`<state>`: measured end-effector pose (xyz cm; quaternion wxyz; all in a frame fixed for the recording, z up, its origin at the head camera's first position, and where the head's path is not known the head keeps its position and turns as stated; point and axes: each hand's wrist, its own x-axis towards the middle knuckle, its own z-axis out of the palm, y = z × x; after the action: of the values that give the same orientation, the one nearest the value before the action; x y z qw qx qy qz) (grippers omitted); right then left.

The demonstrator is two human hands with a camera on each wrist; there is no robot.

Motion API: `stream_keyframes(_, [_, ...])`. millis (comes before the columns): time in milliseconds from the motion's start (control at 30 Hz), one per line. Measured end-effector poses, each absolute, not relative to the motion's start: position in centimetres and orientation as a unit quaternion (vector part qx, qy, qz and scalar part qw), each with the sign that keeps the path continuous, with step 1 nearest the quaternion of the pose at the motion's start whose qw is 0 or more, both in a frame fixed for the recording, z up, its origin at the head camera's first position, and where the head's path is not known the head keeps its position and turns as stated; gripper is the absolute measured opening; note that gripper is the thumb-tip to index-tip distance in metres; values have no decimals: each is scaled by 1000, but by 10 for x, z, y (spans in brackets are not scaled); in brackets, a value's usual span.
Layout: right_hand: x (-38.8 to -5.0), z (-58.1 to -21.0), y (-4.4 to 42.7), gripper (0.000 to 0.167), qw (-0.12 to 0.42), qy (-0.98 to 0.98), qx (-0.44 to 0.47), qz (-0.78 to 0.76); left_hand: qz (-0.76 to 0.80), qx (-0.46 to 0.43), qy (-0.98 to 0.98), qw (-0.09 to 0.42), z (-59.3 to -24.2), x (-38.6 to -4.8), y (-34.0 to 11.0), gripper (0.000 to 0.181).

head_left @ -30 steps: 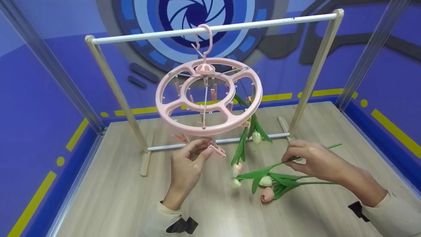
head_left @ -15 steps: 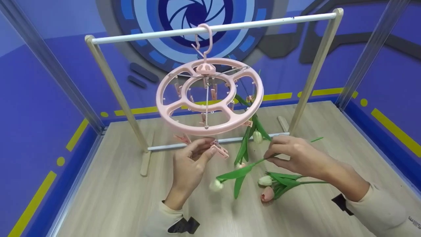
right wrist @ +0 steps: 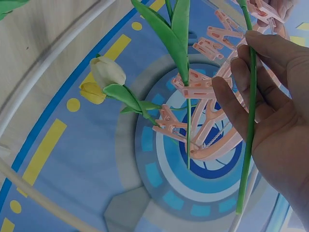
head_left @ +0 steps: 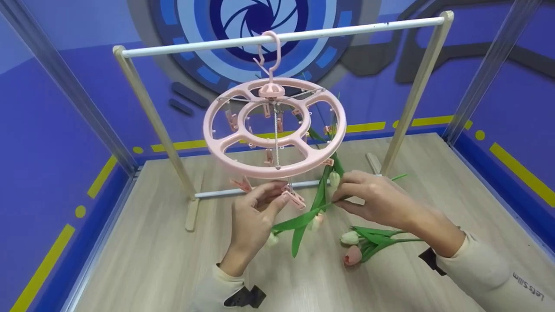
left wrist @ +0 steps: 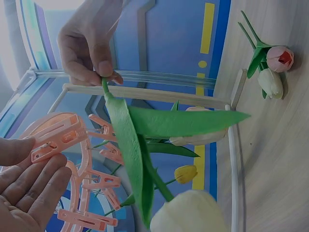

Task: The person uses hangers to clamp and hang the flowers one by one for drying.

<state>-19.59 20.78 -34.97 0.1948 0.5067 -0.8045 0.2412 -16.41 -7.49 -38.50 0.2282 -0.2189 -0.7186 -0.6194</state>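
Below the front rim of the round pink hanger, the left hand pinches a pink clip between thumb and fingers; this clip is large in the left wrist view. To its right, the right hand pinches the green stem of a tulip. That tulip's leaves point toward the left hand, and its white bloom hangs low in the left wrist view. In the head view the bloom is partly hidden beside the left wrist.
The hanger hooks over the white bar of a wooden-legged rack. Other tulips hang from clips at its right side, one with a white bloom. A white tulip and a pink tulip lie on the table.
The right hand has moved left with the tulip, lifting it off the others on the table and bringing it near the left hand. The left hand and clip have shifted slightly right; the hanger has turned a little.
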Motion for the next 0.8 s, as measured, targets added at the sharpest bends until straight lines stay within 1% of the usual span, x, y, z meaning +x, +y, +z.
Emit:
stream_keyframes(300, [-198,-347,195,29,173,-807,505,252,-627,-220,-714,221,-384,-164,-72,21])
stream_keyframes(533, [-198,-347,186,24,181,-800,515,248,-626,-216,-719,210,-383,-163,-70,22])
stream_keyframes(800, [-197,-345,181,26,185,-801,513,247,-623,-217,-722,209,-383,-163,-70,22])
